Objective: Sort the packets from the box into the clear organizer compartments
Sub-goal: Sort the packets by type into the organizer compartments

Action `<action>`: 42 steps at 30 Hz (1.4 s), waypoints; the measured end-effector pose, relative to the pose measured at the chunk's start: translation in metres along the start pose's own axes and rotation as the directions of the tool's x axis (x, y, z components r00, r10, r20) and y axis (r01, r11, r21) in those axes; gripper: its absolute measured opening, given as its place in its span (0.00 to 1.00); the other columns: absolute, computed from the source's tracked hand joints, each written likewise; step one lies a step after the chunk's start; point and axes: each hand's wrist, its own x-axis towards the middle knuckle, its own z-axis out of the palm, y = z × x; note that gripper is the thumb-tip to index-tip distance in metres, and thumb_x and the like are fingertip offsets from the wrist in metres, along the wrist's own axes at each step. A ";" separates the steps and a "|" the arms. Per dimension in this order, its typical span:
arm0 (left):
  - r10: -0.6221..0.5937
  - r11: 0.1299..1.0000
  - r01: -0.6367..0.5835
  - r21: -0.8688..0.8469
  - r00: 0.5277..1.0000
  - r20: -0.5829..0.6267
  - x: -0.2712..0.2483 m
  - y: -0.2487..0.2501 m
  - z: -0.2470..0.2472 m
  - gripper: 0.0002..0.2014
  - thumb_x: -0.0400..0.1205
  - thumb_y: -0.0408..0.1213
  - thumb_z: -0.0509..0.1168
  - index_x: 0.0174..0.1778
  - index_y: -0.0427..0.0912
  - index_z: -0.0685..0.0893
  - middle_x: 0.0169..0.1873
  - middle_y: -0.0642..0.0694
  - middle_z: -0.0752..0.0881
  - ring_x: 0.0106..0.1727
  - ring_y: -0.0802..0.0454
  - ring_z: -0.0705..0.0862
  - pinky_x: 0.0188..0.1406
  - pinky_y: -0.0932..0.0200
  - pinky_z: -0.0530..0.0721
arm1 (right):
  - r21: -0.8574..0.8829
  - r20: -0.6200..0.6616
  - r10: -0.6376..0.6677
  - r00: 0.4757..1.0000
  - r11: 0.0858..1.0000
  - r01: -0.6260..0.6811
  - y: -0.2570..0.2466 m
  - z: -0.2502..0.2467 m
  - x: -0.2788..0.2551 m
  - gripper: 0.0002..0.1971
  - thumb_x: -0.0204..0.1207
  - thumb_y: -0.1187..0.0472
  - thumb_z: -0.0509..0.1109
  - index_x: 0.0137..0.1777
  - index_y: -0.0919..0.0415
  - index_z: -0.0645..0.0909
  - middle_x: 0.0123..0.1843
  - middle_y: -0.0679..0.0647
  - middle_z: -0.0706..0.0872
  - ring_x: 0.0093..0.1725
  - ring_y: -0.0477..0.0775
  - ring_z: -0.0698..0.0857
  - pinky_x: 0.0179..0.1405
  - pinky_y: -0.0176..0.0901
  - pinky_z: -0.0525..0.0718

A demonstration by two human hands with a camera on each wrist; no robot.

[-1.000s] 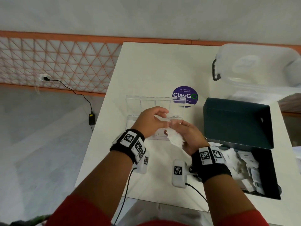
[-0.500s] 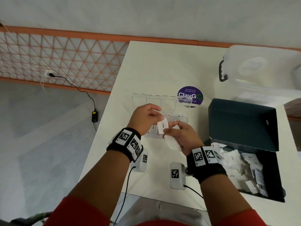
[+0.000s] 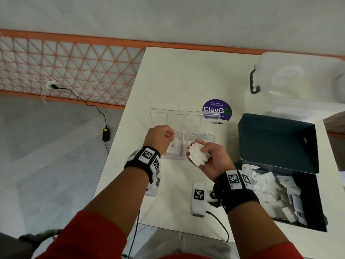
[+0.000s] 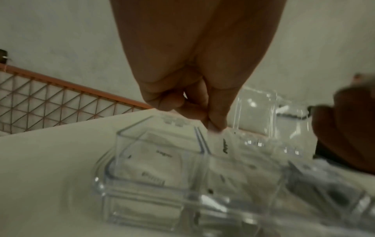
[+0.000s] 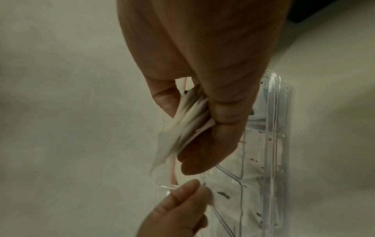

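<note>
A clear organizer [image 3: 192,126] with its lid open lies mid-table. My left hand [image 3: 171,136] pinches one white packet [image 3: 173,147] by its top edge over the second compartment from the left, its lower end inside. In the left wrist view the fingertips [image 4: 215,125] pinch that packet [image 4: 222,144] beside the end compartment [image 4: 158,160], where other packets lie. My right hand [image 3: 205,149] grips a fanned bundle of several packets [image 3: 196,156] just right of it; the right wrist view shows the bundle [image 5: 182,129]. The dark open box [image 3: 280,146] to the right holds many packets [image 3: 276,193].
A large clear lidded tub [image 3: 298,81] stands at the back right. A purple sticker [image 3: 217,111] lies behind the organizer. The table's left edge [image 3: 119,146] runs close to my left wrist. A charger and cable [image 3: 105,132] lie on the floor.
My left hand drew one packet out of the right hand's bundle and carried it left and down into the organizer. The hands have parted; the right still holds its bundle.
</note>
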 end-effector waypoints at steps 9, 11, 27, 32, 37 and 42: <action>0.214 0.951 -0.214 -0.222 0.977 -0.024 -0.020 0.021 0.002 0.06 0.81 0.44 0.67 0.51 0.53 0.87 0.42 0.66 0.86 0.39 0.65 0.81 0.40 0.73 0.75 | 0.017 -0.028 -0.066 0.997 0.998 0.067 -0.009 0.005 -0.003 0.19 0.74 0.76 0.54 0.56 0.63 0.82 0.50 0.62 0.88 0.49 0.63 0.87 0.56 0.57 0.82; 0.320 0.918 -0.300 -0.258 0.947 0.038 -0.028 0.031 0.007 0.15 0.80 0.52 0.66 0.62 0.55 0.81 0.56 0.64 0.83 0.53 0.65 0.80 0.50 0.70 0.76 | 0.026 -0.048 -0.086 0.995 0.996 0.087 -0.012 0.010 -0.003 0.18 0.76 0.75 0.55 0.56 0.62 0.82 0.51 0.63 0.88 0.49 0.63 0.87 0.50 0.54 0.84; 0.567 0.803 -0.581 -0.130 0.813 -0.133 -0.031 0.047 0.026 0.24 0.72 0.56 0.75 0.59 0.48 0.84 0.58 0.57 0.83 0.59 0.57 0.80 0.59 0.56 0.78 | 0.098 0.333 -0.122 0.935 0.991 0.095 -0.003 0.025 -0.018 0.14 0.76 0.67 0.62 0.61 0.66 0.79 0.56 0.64 0.83 0.58 0.63 0.85 0.55 0.55 0.85; 0.395 0.848 -0.380 -0.368 0.918 -0.038 -0.026 0.039 0.011 0.24 0.70 0.43 0.79 0.62 0.59 0.82 0.56 0.61 0.80 0.48 0.64 0.82 0.49 0.70 0.78 | 0.000 0.288 -0.129 0.949 0.991 0.134 -0.013 0.016 -0.020 0.13 0.78 0.65 0.68 0.60 0.69 0.83 0.57 0.65 0.87 0.53 0.62 0.91 0.47 0.54 0.92; 0.386 0.857 -0.297 -0.421 0.911 0.143 -0.023 0.039 -0.001 0.24 0.75 0.26 0.72 0.62 0.58 0.85 0.50 0.55 0.82 0.44 0.56 0.81 0.48 0.62 0.85 | -0.221 0.206 -0.058 0.977 0.970 0.104 -0.017 0.014 -0.021 0.18 0.79 0.71 0.67 0.69 0.68 0.79 0.59 0.64 0.90 0.52 0.62 0.91 0.38 0.46 0.91; 0.293 0.876 -0.202 -0.439 0.944 0.150 -0.019 0.036 -0.007 0.12 0.78 0.30 0.71 0.48 0.54 0.89 0.37 0.58 0.87 0.39 0.60 0.84 0.44 0.68 0.82 | -0.459 0.068 -0.158 0.985 0.872 0.171 -0.017 0.012 -0.020 0.15 0.75 0.72 0.75 0.60 0.63 0.80 0.46 0.61 0.91 0.34 0.59 0.90 0.20 0.38 0.78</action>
